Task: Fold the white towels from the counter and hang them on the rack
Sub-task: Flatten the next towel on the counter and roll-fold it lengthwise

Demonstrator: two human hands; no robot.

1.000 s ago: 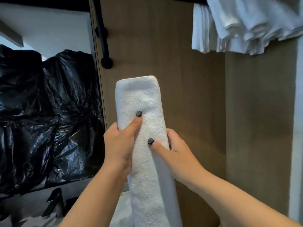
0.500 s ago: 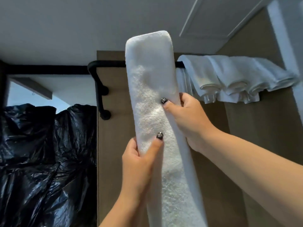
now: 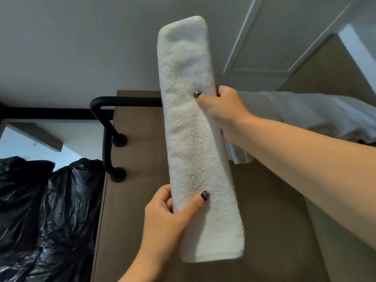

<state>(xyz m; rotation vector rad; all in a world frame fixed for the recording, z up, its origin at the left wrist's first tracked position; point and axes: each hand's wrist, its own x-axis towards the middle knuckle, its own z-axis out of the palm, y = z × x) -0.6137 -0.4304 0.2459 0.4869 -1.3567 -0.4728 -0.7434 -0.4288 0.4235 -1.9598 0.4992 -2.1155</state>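
White towel [image 3: 193,139] pinched between both hands' thumbs, fingers.

I saw the folded white towel [image 3: 195,143] held upright in front of the black rack [image 3: 105,127]. My left hand [image 3: 168,218] gripped its lower edge, my right hand [image 3: 223,112] its upper right side. Other white towels [image 3: 317,115], somewhat blurred, seemed to hang on the rack's bar. Black plastic bags [image 3: 40,216] lay at the left.

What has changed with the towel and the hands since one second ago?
The folded towel rose until its top stands above the rack. The right hand slid up it; the left hand now grips lower. Both hands keep hold. The hung towels are unchanged.
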